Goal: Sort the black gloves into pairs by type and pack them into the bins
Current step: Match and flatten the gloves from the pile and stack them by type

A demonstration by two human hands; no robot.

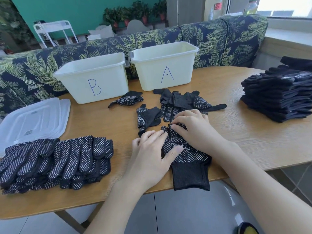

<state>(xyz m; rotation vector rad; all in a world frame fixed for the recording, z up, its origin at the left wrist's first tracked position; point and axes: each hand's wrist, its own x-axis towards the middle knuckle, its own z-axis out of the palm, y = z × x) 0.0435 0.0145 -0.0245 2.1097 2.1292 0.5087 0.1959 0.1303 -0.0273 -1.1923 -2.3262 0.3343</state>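
Both hands work on 1 dotted glove at the near table edge.

The dotted glove (184,154) lies flat on the table (244,132), cuff hanging over the edge. The left hand (152,156) presses it with spread fingers, thumb on the palm print; the right hand (194,127) pinches its fingertips. Loose gloves (184,102) lie just beyond, before bin A (165,65) and bin B (94,78). 2 stacks flank them: dotted stack (55,161) left, plain stack (278,97) right.

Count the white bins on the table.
2: bin B at the back left, bin A to its right, both upright and side by side.
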